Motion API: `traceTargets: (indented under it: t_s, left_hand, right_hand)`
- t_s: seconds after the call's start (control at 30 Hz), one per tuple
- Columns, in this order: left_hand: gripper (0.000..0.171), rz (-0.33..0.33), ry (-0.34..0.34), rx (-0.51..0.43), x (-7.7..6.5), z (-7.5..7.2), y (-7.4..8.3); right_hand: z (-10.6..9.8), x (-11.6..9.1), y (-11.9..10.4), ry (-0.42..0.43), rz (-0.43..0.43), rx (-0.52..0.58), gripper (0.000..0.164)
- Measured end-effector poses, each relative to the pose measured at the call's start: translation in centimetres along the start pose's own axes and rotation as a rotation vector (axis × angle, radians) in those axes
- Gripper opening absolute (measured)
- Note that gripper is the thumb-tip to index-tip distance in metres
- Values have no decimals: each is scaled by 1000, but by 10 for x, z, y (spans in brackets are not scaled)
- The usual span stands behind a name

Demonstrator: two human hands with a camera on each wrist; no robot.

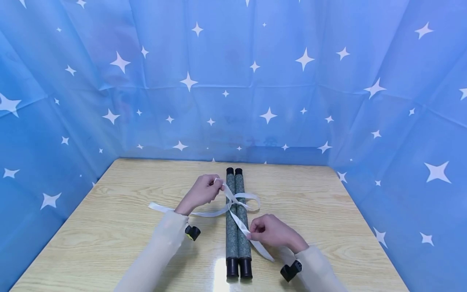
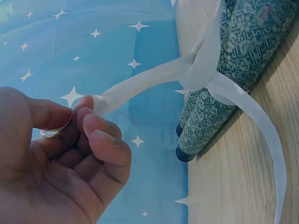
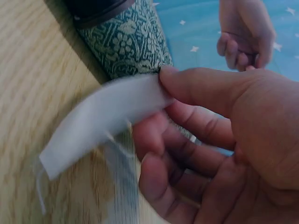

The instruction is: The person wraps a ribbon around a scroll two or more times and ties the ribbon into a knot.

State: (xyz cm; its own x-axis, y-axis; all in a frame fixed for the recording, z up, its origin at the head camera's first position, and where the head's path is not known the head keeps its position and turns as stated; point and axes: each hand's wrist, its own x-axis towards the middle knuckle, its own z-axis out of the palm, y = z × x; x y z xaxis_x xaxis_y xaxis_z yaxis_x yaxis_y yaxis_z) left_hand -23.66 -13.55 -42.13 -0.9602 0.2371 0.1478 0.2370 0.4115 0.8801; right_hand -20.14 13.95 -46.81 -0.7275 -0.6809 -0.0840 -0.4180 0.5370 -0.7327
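Observation:
A scroll rolled from both ends into two green patterned rolls (image 1: 232, 239) with black end knobs lies lengthwise on the table. A white ribbon (image 1: 239, 222) goes round its middle and crosses on top, with a loop out to the right and a tail to the left. Above the far part of the scroll, my left hand (image 1: 203, 190) pinches one ribbon length between thumb and fingers; the left wrist view shows that ribbon (image 2: 145, 81) pulled taut from the crossing. At the scroll's right side, my right hand (image 1: 273, 231) pinches another ribbon length (image 3: 100, 114), its frayed end hanging free.
The light wooden table (image 1: 120, 207) carries the scroll near its middle. A blue curtain (image 1: 226, 117) with white stars hangs behind and along both sides. Small black cameras sit on the left wrist (image 1: 192, 232) and the right wrist (image 1: 290, 271).

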Motion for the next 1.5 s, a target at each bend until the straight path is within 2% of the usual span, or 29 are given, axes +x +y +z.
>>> traceTargets:
  t_s: [0.2,0.4,0.7,0.97,1.2,1.5]
  left_hand:
    - [34,-7,-9,12,-2,-3,-4]
    - [34,-24,-10,24,-3,-8,-12]
    - [34,-51,-32,3,-8,-17,-28]
    - [34,-108,-54,-8,-14,-22,-42]
    - [40,-186,-111,-28,-22,-27,-59]
    - [38,-218,-132,6,-29,-29,-73]
  right_hand:
    - [-8,-7,9,78,-7,-30,13]
    - [-22,-21,19,145,0,6,16]
    - [-44,-45,37,183,73,10,19]
    - [-56,-65,51,159,81,34,20]
    - [-64,-83,67,89,111,53,24]
    - [-68,-97,83,51,140,44,20]
